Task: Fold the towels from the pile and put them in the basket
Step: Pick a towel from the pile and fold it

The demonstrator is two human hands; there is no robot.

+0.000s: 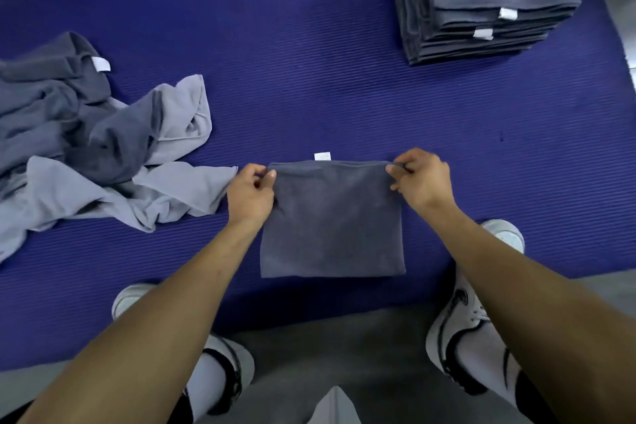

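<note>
Dark grey towel [332, 220] folded square, flat on blue mat [309, 79], near centre. Left hand [250, 194] fingers pinching far-left corner; right hand [422, 179] fingers pinching far-right corner. Unfolded pile [86, 141] left; folded stack [481, 0] far right.

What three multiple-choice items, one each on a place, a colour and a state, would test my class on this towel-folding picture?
1. Where is the stack of folded towels?
A. far right of the mat
B. near left
C. under the shoes

2. What colour is the mat?
A. green
B. blue-purple
C. red

3. How is the dark towel in the middle held?
A. untouched
B. by one hand
C. by both hands at its far corners

Answers:
1 A, it stands at the mat's far right.
2 B, the ribbed surface is blue-purple.
3 C, the left hand and right hand each pinch a far corner.
</note>
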